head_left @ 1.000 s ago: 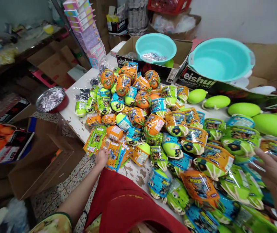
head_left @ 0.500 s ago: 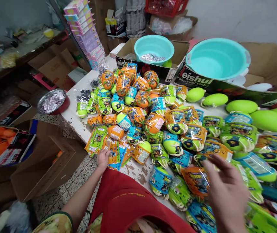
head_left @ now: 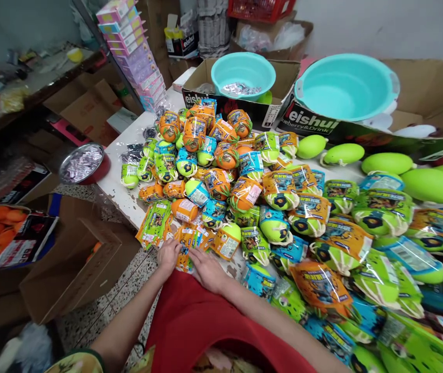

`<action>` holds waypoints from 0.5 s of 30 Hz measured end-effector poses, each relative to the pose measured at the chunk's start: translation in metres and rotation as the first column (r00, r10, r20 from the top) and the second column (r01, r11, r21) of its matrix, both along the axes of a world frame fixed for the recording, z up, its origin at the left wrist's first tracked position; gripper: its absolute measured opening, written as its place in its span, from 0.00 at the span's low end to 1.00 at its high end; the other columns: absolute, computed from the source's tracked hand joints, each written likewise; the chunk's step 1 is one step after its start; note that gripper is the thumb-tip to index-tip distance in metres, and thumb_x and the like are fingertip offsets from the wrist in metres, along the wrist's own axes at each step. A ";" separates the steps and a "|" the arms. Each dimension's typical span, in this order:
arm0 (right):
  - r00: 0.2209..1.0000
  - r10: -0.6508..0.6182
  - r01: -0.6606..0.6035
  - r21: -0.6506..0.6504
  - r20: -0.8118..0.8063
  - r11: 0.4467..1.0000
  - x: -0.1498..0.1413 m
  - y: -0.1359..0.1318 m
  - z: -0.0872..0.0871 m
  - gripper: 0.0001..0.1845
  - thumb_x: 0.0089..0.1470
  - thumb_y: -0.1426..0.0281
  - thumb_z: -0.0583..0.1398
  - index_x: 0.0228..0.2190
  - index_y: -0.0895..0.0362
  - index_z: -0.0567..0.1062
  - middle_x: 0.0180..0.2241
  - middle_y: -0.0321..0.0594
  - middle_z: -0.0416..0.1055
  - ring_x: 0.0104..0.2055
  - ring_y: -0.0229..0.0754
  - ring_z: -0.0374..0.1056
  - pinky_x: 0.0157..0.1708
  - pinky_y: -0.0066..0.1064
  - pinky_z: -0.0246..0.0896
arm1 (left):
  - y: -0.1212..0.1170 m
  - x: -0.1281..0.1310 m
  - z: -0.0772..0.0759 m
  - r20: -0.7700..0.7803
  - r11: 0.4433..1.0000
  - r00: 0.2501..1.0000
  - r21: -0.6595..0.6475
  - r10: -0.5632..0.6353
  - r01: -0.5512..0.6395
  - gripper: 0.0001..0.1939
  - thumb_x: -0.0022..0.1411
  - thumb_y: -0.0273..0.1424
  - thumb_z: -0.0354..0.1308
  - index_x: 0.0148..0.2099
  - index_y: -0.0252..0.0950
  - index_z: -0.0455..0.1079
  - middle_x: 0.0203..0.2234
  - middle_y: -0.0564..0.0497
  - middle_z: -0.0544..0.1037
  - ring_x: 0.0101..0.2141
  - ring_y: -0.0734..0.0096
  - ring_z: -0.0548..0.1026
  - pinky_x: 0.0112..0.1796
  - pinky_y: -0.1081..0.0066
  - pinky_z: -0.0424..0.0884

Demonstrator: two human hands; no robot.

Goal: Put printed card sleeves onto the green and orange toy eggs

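At the table's near edge, flat orange and blue printed packets (head_left: pixel 184 253) lie in a small stack. My left hand (head_left: pixel 168 256) is closed on the left side of a packet, fingers pressed together. My right hand (head_left: pixel 209 269) rests on the right side of the same packets, fingers stretched out and lying flat. Just behind is a flat green packet (head_left: pixel 154 224). Beside my right hand sits a green egg-shaped toy in an orange wrapper (head_left: pixel 227 241). An orange wrapped toy (head_left: pixel 320 287) lies farther right.
Wrapped toys in orange, blue and green cover much of the table. Bare green egg-shaped toys (head_left: pixel 386 162) line the back right. Two turquoise basins (head_left: pixel 347 88) rest on cartons behind. A metal bowl of small packets (head_left: pixel 83 163) stands left, above open cartons (head_left: pixel 61 259).
My right hand has moved left from the right-hand pile to the flat packets. The orange wrapped toy lies uncovered where that hand was. My left hand has stayed at the packets.
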State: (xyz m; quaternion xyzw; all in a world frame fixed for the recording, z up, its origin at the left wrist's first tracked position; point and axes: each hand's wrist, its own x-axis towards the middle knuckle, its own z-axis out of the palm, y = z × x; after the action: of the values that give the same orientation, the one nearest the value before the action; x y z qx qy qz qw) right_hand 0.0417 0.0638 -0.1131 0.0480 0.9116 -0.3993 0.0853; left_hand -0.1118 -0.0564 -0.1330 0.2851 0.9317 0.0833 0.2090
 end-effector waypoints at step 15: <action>0.989 -0.127 0.138 -0.143 0.082 0.980 -0.007 -0.013 -0.023 0.29 0.50 0.77 0.54 0.56 0.61 0.63 0.61 0.50 0.53 0.64 0.56 0.43 0.59 0.56 0.38 | 0.001 -0.014 0.014 0.164 0.914 0.939 0.229 0.301 -0.334 0.08 0.57 0.36 0.50 0.29 0.38 0.63 0.24 0.54 0.70 0.30 0.68 0.70 0.35 0.71 0.63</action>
State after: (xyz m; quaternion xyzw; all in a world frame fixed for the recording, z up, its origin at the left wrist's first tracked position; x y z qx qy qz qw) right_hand 0.0346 0.0506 -0.1361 0.1166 0.8705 -0.4686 0.0947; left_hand -0.1255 -0.0558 -0.1186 0.1483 0.9322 0.2524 0.2127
